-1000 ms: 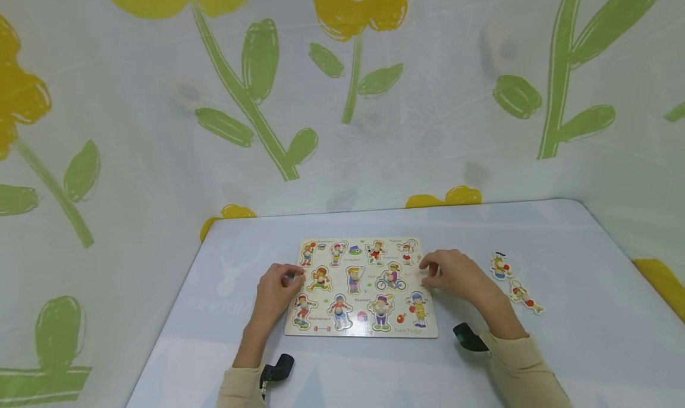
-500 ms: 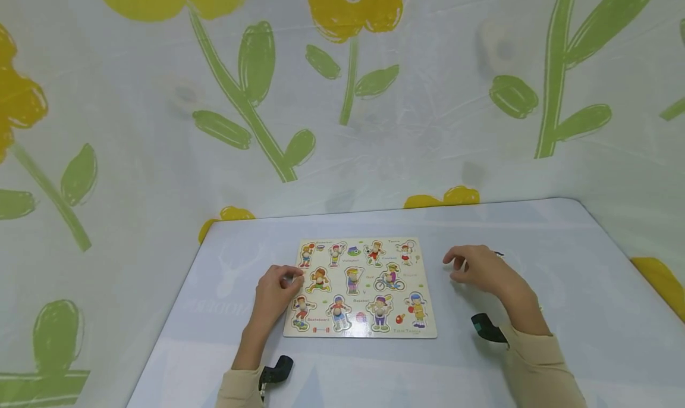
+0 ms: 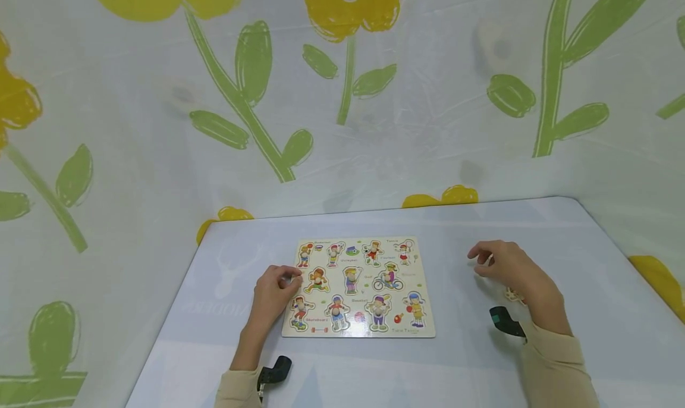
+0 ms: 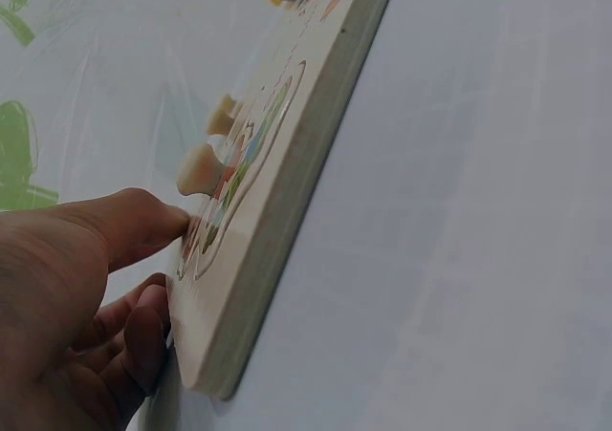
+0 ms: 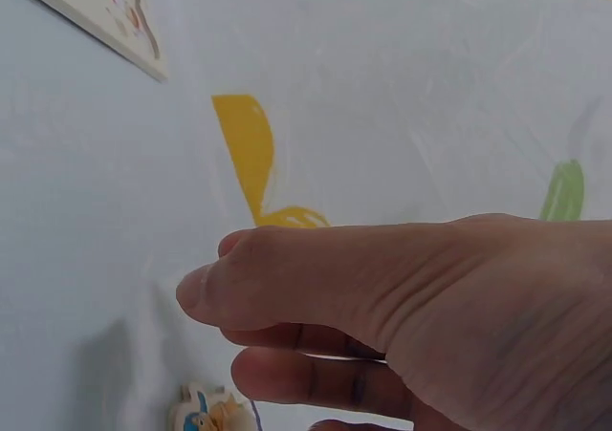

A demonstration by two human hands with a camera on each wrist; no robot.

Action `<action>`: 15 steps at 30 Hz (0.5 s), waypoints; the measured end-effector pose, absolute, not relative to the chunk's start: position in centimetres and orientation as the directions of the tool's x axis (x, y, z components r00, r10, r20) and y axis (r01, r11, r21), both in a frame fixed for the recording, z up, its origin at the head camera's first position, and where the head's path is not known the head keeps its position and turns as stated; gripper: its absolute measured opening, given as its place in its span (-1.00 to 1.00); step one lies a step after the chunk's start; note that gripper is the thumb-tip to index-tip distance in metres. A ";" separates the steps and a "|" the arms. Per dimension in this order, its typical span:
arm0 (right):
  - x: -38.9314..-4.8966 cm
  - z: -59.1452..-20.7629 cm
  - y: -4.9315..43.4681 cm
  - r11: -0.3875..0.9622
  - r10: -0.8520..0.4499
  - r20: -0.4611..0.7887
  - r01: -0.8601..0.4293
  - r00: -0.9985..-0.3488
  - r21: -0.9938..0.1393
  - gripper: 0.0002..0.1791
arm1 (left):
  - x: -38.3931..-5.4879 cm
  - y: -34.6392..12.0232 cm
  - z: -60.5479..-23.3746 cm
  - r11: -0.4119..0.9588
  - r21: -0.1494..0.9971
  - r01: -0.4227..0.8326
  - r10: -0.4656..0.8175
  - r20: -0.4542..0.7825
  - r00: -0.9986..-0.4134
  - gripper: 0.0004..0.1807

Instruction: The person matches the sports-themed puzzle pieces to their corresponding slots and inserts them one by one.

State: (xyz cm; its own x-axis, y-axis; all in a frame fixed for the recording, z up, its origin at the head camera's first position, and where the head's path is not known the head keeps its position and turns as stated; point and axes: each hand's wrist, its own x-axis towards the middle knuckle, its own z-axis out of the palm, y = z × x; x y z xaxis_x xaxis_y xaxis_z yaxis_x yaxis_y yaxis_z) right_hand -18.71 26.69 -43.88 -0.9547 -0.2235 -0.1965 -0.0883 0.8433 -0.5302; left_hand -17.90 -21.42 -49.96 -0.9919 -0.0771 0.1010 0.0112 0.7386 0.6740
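Note:
A wooden peg puzzle board [image 3: 333,289] printed with sports figures lies flat on the table; knobbed pieces sit in it. My left hand [image 3: 274,295] holds the board's left edge: in the left wrist view the thumb touches the top face near a wooden knob [image 4: 200,169], and bent fingers meet the side. Right of the board, my right hand [image 3: 508,269] hovers with loosely bent fingers and nothing between them. Beneath its wrist, part of a loose puzzle piece [image 3: 515,295] shows. The right wrist view has a blue and orange piece [image 5: 215,412] below the fingers.
The white table [image 3: 241,235] ends at a hanging cloth [image 3: 407,146] with painted flowers, which also rises at both sides. A black wrist camera [image 3: 276,370] sits by the left sleeve, another camera [image 3: 505,322] by the right.
My right hand has moved right, from the board's right edge to above the loose pieces, which it now mostly covers. The left hand keeps its place at the board.

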 end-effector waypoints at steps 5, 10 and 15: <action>-18.5 -43.6 27.6 0.845 -0.195 -0.220 -0.050 -0.956 -0.533 -0.71 | -17.9 -21.4 -50.0 0.738 0.674 0.007 -0.079 0.097 -0.992 -0.85; -18.5 -43.8 28.5 0.850 -0.137 -0.271 0.027 -0.953 -0.525 -0.69 | -17.8 -21.4 -50.0 0.737 0.676 -0.003 -0.082 0.085 -0.993 -0.85; -18.4 -44.0 29.4 0.857 -0.104 -0.271 0.052 -0.957 -0.513 -0.70 | -17.8 -21.4 -49.9 0.737 0.676 -0.008 -0.083 0.078 -0.994 -0.85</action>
